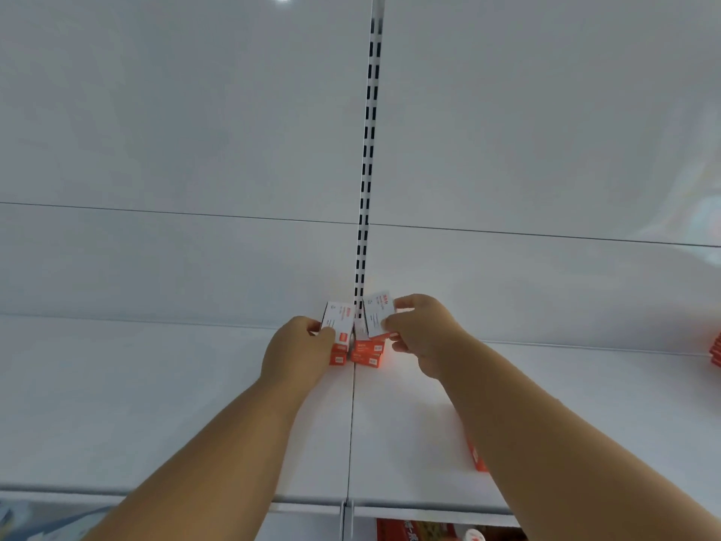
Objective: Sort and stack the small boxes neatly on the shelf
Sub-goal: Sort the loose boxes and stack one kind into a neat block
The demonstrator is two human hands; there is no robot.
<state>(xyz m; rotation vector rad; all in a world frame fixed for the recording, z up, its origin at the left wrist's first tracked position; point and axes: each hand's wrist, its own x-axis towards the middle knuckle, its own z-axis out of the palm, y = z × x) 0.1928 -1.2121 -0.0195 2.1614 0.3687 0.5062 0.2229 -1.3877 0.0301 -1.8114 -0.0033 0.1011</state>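
Note:
On the white shelf [175,404], against the back panel near the slotted upright, stand two short stacks of small red-and-white boxes: a left stack [338,355] and a right stack [367,353]. My left hand [298,351] pinches a small box [340,320] with its white face toward me, just above the left stack. Over the right stack, my right hand [423,331] holds another small box [377,314], tilted.
A loose red box [476,458] lies on the shelf, partly hidden under my right forearm. More red boxes [716,351] sit at the far right edge. The slotted upright [368,150] runs up the back panel. Red packages [413,531] show on the shelf below.

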